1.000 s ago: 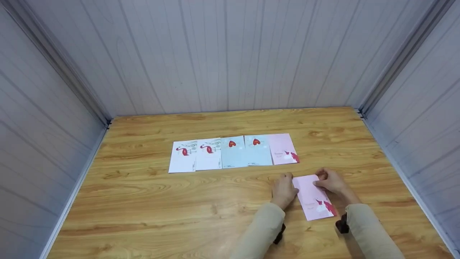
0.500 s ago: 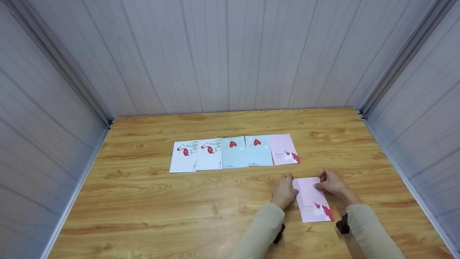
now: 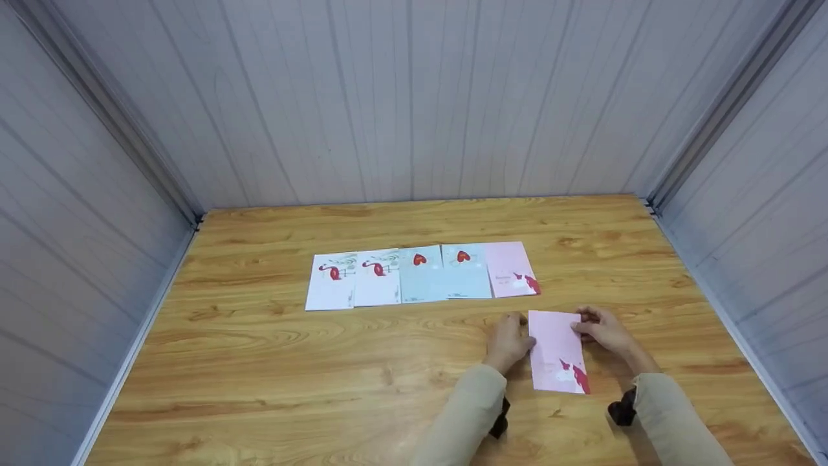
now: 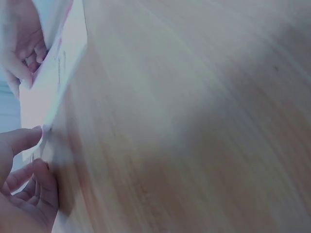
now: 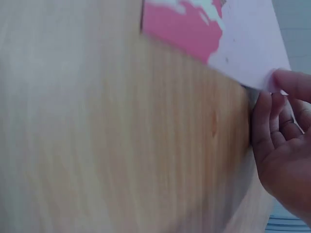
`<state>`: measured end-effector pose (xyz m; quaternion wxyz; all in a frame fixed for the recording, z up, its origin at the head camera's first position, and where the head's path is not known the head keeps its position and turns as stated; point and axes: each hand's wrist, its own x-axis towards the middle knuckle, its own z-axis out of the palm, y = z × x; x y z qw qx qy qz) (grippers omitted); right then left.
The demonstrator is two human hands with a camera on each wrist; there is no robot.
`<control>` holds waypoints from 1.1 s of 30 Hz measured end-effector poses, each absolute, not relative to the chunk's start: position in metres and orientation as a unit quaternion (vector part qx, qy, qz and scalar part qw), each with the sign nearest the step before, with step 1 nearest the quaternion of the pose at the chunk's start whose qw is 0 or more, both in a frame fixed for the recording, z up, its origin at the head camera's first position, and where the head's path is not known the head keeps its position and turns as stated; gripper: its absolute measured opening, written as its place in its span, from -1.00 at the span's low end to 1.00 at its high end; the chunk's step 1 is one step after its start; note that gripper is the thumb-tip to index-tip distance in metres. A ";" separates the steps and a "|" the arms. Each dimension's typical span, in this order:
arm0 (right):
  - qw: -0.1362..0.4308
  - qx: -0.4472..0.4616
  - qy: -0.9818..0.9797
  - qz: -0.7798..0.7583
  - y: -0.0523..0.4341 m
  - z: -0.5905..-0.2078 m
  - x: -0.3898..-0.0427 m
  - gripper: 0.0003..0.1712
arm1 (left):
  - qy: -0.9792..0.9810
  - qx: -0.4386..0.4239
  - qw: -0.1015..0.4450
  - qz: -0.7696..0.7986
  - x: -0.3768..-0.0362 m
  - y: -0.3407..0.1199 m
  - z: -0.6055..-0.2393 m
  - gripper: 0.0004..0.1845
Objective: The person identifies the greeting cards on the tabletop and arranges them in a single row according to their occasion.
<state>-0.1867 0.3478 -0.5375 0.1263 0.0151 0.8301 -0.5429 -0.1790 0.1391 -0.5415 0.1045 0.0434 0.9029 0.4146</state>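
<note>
A pink card (image 3: 555,349) with a red-and-white unicorn print at its lower right lies between my two hands, over the front right of the table. My left hand (image 3: 509,342) pinches its left edge near the top; the left wrist view has the thumb on the card's (image 4: 43,102) face and the curled fingers behind. Opposite, my right hand (image 3: 605,331) pinches the right edge. In the right wrist view the thumb presses on top of the card (image 5: 248,43) and the fingers curl under it.
A row of cards stretches behind the hands: two white flamingo cards (image 3: 330,294), two pale blue heart cards (image 3: 420,285), and a pink unicorn card (image 3: 508,262) at the right end. Panel walls (image 3: 407,97) enclose the wooden table (image 3: 291,388) at the back and sides.
The pink card in my hands has turned straighter, its lower end swinging left, and now sits slightly higher in view. My right hand has shifted a little to the right.
</note>
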 end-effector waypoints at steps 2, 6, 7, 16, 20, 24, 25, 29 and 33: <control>0.121 0.022 0.816 -0.564 0.349 -0.535 -0.188 -0.58 | 0.889 0.042 0.112 0.441 -0.179 0.137 -0.541 -0.86; 0.104 0.032 0.798 -0.593 0.351 -0.529 -0.192 -0.58 | 0.875 0.056 0.109 0.468 -0.177 0.133 -0.541 -0.92; 0.099 0.033 0.795 -0.598 0.351 -0.527 -0.193 -0.59 | 0.871 0.061 0.106 0.475 -0.176 0.132 -0.541 -0.91; 0.066 0.035 0.772 -0.631 0.357 -0.516 -0.198 -0.66 | 0.841 0.074 0.098 0.527 -0.172 0.125 -0.544 -0.90; 0.059 0.040 0.774 -0.629 0.368 -0.531 -0.208 -0.58 | 0.843 0.083 0.103 0.522 -0.171 0.123 -0.545 -0.95; 0.067 0.054 0.775 -0.627 0.382 -0.547 -0.219 -0.62 | 0.845 0.092 0.111 0.515 -0.170 0.121 -0.545 -0.96; 0.069 0.054 0.779 -0.621 0.382 -0.547 -0.220 -0.62 | 0.844 0.092 0.114 0.515 -0.170 0.121 -0.545 -0.96; 0.062 0.045 0.779 -0.623 0.376 -0.533 -0.217 -0.57 | 0.841 0.092 0.124 0.519 -0.170 0.119 -0.545 -0.95; 0.059 0.047 0.773 -0.630 0.369 -0.521 -0.214 -0.62 | 0.840 0.092 0.127 0.519 -0.170 0.118 -0.546 -0.90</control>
